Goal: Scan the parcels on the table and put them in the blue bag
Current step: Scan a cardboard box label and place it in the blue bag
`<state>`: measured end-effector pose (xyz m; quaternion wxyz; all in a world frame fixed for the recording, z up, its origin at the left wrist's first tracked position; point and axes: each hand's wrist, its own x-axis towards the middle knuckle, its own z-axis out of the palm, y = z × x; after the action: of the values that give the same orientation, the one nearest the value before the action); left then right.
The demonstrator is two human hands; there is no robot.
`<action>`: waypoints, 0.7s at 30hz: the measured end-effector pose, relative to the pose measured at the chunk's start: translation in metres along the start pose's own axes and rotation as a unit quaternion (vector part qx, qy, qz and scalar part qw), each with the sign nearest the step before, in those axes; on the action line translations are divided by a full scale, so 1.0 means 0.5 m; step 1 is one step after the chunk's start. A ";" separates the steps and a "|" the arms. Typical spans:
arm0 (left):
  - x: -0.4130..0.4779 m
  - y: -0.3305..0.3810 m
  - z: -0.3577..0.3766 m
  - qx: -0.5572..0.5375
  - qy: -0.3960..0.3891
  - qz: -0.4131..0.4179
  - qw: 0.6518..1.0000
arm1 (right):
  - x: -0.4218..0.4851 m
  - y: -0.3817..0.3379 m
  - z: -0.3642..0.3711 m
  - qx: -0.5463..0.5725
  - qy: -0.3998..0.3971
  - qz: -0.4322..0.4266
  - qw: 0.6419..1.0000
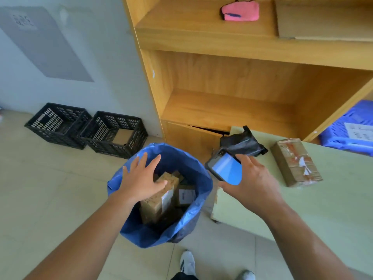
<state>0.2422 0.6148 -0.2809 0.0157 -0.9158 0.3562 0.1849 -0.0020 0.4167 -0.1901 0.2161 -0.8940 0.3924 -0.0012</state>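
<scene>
The left hand (pixel 141 178) is released, fingers straight and spread, palm down over the mouth of the blue bag (pixel 177 158). It is at the top of a tall parcel (pixel 159 201) standing on end inside; whether it touches that parcel or only hovers over it cannot be told. The right hand (pixel 256 178) grasps a scanner (pixel 226 168), thumb under one edge and fingers over the other, with the lit screen facing up.

Two parcels remain on the surface (pixel 323 209), both to the right of the bag. A black parcel (pixel 242 143), soft and crumpled, lies just beyond the scanner near the surface's far corner. A brown parcel (pixel 295 162), a taped box, lies further right, its long axis running away from the person toward the shelf (pixel 222 110).

The right hand is the nearer one to both, yet it is occupied. The free left hand would likely have to cross over from the bag to lift either, the black parcel being the shorter reach.
</scene>
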 end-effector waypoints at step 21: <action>0.063 0.854 0.073 -0.058 0.080 0.205 0.974 | -0.059 0.668 -0.160 0.068 0.090 0.146 0.983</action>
<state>-0.0293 0.2817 -0.2819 -0.1044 -0.8343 0.5253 0.1309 -0.2700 0.2067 -0.2421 0.2374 -0.8065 0.5360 -0.0770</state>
